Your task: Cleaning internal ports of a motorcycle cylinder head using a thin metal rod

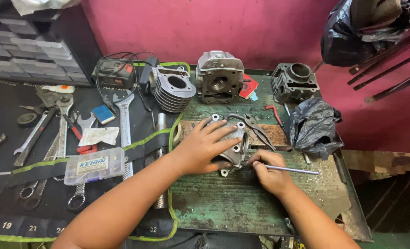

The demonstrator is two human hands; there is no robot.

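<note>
On the scuffed green workbench (223, 203), left hand (204, 146) clamps the grey cylinder head (235, 144) mid-table while right hand (270, 171) pinches a thin metal rod (293, 170) (angled in low), which could slip and gouge it.

Worn green metal bench (223, 207) is carrying a black tool mat (11, 193) with wrenches (124, 115), three finned engine parts (172, 87), pliers (255, 127), a crumpled black bag (313, 124) and a grey cylinder head (235, 145).
</note>
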